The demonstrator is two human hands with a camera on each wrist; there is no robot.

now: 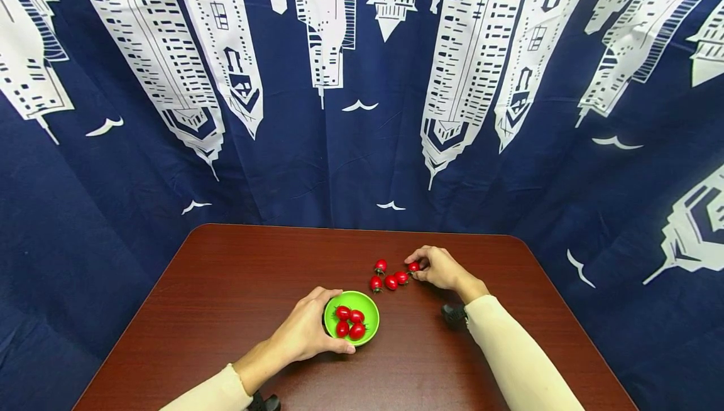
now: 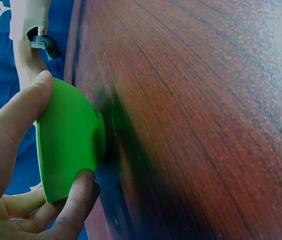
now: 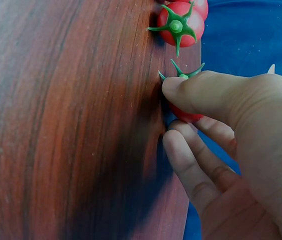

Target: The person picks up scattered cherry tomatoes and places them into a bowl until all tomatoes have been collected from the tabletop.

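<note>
My left hand [image 1: 311,326] grips a small green bowl [image 1: 352,299], thumb on its near rim and fingers round the far side. Several red cherry tomatoes [image 1: 356,330] lie inside it. In the left wrist view the bowl [image 2: 71,135] is seen from the side, its foot close to the tabletop; whether it touches is unclear. To the right, my right hand [image 1: 444,271] pinches a cherry tomato [image 1: 413,266] between thumb and fingers at table level. The right wrist view shows this tomato [image 3: 185,113] partly hidden behind the thumb, its green stem end showing.
Several more cherry tomatoes [image 1: 391,282] lie grouped on the table between the bowl and my right hand. The brown wooden table [image 1: 254,260] ends at a dark blue curtain [image 1: 300,166] printed with white buildings.
</note>
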